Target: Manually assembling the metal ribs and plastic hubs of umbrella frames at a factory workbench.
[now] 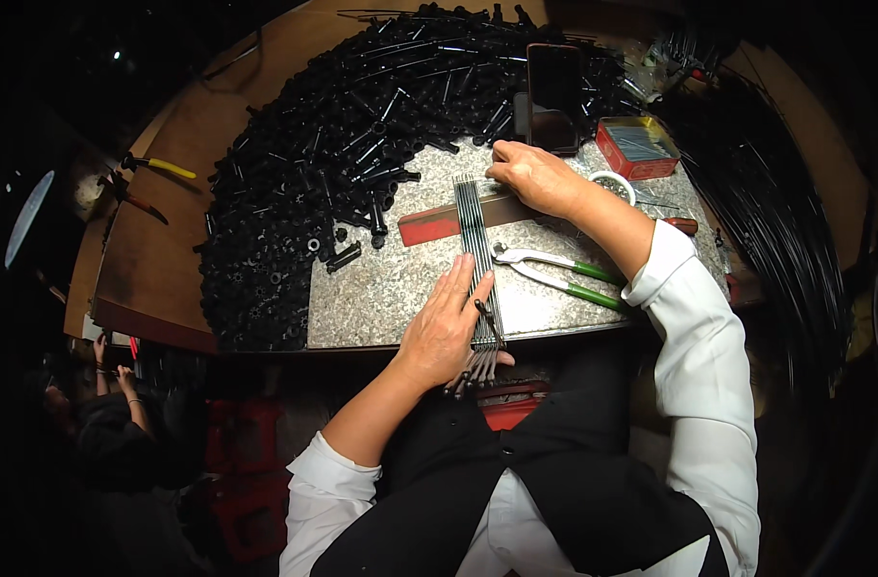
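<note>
My left hand (439, 327) is closed around a bundle of thin metal rods (470, 223) with dark ends hanging over the near table edge. The rods' far ends rest across a red and dark flat bar (431, 229) on the speckled board (362, 298). My right hand (535, 178), its fingers curled in a pinch, is just beyond and right of the rod tips; whatever it grips is too small to make out. Green-handled pincers (554, 264) lie to the right of the bundle, jaws toward it.
Behind and left spreads a heap of black plastic parts (295, 192). A phone (554, 87) stands upright at the back, near a red tin (636, 165) of thin wires and a white ring (614, 179). Long black rods (785, 221) lie right; yellow-handled pliers (165, 166) left. Another person (112, 413) is lower left.
</note>
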{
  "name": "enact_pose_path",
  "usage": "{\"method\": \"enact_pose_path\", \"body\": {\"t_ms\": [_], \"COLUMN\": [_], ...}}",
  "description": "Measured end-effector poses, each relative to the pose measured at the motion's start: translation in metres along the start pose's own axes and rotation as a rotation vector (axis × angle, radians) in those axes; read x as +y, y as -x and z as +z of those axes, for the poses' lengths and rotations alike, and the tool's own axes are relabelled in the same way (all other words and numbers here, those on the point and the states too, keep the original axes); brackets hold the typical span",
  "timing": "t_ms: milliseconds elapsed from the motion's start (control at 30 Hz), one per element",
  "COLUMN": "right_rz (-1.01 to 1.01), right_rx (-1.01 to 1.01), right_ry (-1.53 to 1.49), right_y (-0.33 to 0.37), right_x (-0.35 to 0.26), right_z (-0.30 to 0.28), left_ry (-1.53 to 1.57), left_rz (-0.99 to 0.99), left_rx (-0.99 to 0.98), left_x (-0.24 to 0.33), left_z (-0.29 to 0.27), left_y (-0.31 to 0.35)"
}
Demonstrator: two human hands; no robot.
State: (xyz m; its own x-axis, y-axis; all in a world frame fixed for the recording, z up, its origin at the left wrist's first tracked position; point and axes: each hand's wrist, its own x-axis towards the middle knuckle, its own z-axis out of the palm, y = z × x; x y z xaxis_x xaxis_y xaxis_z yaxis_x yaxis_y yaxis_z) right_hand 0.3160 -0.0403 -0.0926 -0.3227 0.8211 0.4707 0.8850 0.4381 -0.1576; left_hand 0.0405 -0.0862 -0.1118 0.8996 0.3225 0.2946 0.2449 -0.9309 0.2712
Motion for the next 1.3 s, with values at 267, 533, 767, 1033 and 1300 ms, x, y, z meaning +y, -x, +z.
{"method": "enact_pose_path", "body": {"t_ms": [267, 533, 767, 1033, 1300], "right_rz": [0.066, 0.523, 0.791, 0.511, 0.175], "right_rx": [0.069, 0.002, -0.344, -0.212, 0.064], "right_ry": [-0.033, 0.484, 0.563, 0.671, 0.232], "right_y": [-0.010, 0.050, 0.080, 0.096, 0.027], "right_x": [-0.014, 0.086, 0.116, 0.121, 0.026], "right_z": [0.008, -0.095, -0.101, -0.110, -0.065], "left_ry": [-0.030, -0.025, -0.104, -0.097, -0.101], "left_rz": [-0.005, -0.006, 0.011, 0.003, 0.010], "left_rx": [-0.012, -0.022, -0.022, -0.040, -0.045], "left_x": [0.001, 0.005, -0.001, 0.000, -0.001], "left_z": [-0.002, -0.006, 0.003, 0.004, 0.004], "left_y": [0.000, 0.000, 0.002, 0.001, 0.003]}}
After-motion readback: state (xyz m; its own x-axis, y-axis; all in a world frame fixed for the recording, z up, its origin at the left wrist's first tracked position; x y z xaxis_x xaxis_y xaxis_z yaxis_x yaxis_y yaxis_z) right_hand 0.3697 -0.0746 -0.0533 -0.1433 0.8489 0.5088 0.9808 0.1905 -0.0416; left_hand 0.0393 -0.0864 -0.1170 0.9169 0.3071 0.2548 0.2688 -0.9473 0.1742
